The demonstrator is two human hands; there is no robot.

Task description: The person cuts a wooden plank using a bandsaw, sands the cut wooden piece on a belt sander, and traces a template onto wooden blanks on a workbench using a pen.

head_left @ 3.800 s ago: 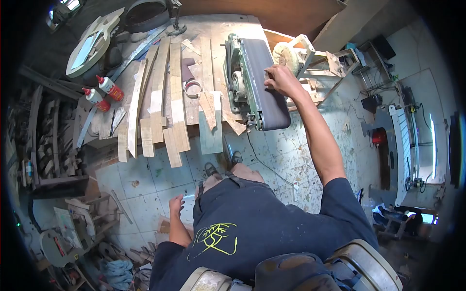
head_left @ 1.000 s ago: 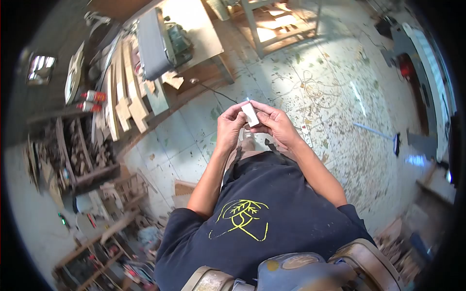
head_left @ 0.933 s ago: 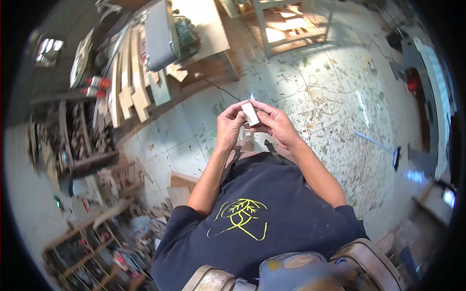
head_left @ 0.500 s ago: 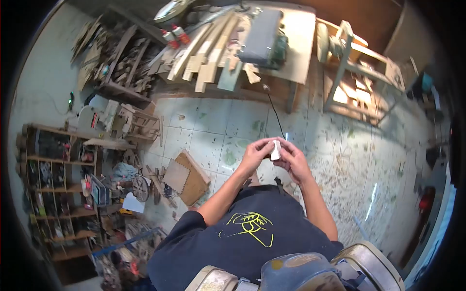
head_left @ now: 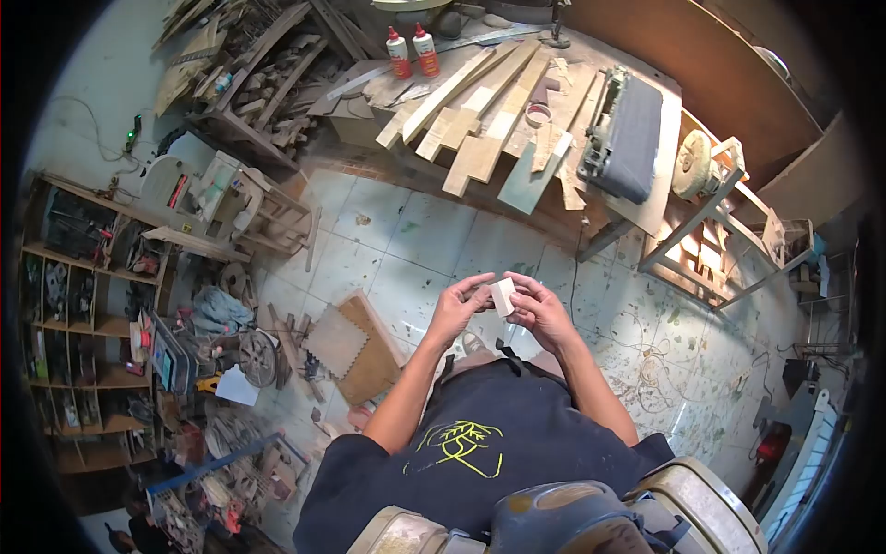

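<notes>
A small, pale, rectangular block, whitish like bare wood (head_left: 502, 297), is held in front of my chest. My right hand (head_left: 544, 314) grips its right side, thumb against the near face and fingers curled behind. From the other side, my left hand (head_left: 455, 309) has its thumb and fingertips closed at the block's left edge. Both hands are up over the tiled floor, well short of the workbench. The fingertips behind the block are partly hidden.
Ahead, a workbench holds several wooden boards (head_left: 489, 138), two red-and-white bottles (head_left: 412, 54) and a dark case (head_left: 623, 138). A wooden frame (head_left: 711, 222) stands at right. Shelves (head_left: 92, 323) line the left; brown panels (head_left: 355, 346) lie on the floor. A respirator (head_left: 563, 517) shows below.
The view has turned, so the workbench and its boards sit lower and farther right. My hands still hold the block, which now shows a broader face.
</notes>
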